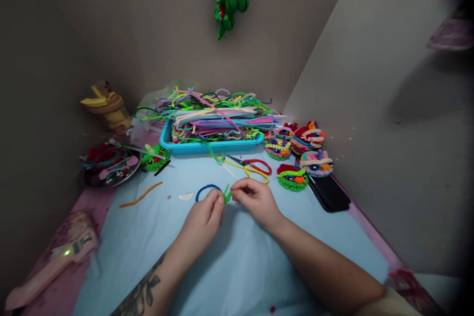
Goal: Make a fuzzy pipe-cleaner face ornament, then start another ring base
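Observation:
My left hand (203, 220) and my right hand (255, 198) meet over the light blue table mat (229, 261), both pinched on a short green pipe cleaner piece (227, 194). A blue pipe cleaner loop (206, 189) lies just behind my left fingers. Red-and-yellow scissors (251, 166) rest a little beyond my right hand. A turquoise tray (207, 146) piled with several colourful pipe cleaners stands at the back.
Finished pipe cleaner faces (298, 154) sit at the right beside a black phone (329, 192). A metal dish (110, 167), a green figure (155, 156), an orange pipe cleaner (140, 195) and a pink glue gun (55, 261) lie left. Walls close in on both sides.

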A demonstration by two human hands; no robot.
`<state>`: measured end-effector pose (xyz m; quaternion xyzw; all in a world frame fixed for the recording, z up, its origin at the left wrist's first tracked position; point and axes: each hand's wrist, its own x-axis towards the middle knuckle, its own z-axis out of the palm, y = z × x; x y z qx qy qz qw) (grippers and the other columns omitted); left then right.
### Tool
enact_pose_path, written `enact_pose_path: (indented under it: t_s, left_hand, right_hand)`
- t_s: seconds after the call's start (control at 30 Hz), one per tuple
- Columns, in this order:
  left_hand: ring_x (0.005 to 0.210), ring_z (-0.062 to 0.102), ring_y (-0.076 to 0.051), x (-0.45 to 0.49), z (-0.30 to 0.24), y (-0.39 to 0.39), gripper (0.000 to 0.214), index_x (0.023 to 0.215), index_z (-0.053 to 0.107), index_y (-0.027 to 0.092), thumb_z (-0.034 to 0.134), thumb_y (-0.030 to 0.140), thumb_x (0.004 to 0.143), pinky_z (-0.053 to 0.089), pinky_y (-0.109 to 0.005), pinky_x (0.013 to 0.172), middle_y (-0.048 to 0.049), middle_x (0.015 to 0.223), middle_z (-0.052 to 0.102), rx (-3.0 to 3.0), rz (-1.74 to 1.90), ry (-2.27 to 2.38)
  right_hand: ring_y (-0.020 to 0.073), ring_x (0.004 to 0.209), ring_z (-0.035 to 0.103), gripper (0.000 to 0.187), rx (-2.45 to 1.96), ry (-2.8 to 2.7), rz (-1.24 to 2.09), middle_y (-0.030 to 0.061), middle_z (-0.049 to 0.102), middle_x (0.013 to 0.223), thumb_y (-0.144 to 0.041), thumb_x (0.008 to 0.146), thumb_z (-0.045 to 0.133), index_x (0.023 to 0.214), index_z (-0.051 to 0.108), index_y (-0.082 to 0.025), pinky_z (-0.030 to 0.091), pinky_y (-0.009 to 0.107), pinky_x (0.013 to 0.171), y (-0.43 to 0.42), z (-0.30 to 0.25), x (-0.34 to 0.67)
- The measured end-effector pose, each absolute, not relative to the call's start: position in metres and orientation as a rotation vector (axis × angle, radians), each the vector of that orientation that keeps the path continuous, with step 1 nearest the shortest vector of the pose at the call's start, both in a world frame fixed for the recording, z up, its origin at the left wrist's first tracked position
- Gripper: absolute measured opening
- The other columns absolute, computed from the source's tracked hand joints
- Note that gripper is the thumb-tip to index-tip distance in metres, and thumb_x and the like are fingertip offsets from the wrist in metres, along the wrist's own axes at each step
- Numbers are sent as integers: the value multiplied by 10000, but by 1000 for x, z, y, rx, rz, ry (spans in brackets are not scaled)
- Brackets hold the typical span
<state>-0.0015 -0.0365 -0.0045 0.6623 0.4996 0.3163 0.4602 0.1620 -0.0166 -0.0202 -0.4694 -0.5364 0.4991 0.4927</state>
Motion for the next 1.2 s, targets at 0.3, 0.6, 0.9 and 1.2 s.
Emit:
enact_pose_path:
  t_s: [0.3, 0.6, 0.9, 1.2]
  left_hand:
    - [602, 493, -163, -1, -5, -37, 244, 794, 539, 213, 373, 341, 918, 265, -261, 570, 6, 657, 547, 1832, 599, 1237]
    - [536, 344, -114, -5, 1, -34, 314, 687, 444, 195, 335, 385, 913, 276, -234, 523, 57, 573, 370, 1523, 519, 1033]
    - [461, 382, -97, -9, 5, -34, 387, 920, 520, 182, 358, 532, 883, 286, -225, 455, 32, 618, 523, 1280, 582, 936]
    - [854, 577, -188, -14, -4, -27, 280, 996, 597, 197, 653, 322, 752, 426, -266, 715, -46, 951, 633, 1455, 892, 1172]
  right_hand:
    - [100, 525, 559, 167, -1003, -1264, 1268, -25, 599, 647, -249, 716, 680, 875, 654, -204, 491, 235, 519, -17, -23, 162]
    - [131, 643, 619, 155, -774, -1691, 848, 29, 660, 774, -204, 819, 639, 941, 720, -254, 521, 261, 589, -15, -27, 173]
    - [171, 769, 581, 155, -704, -1951, 426, 56, 615, 787, -105, 866, 493, 883, 612, -203, 503, 324, 704, -13, -23, 181]
    - [193, 800, 595, 148, -963, -1671, 154, 28, 626, 781, -114, 859, 504, 861, 596, -229, 483, 354, 740, -5, -25, 197]
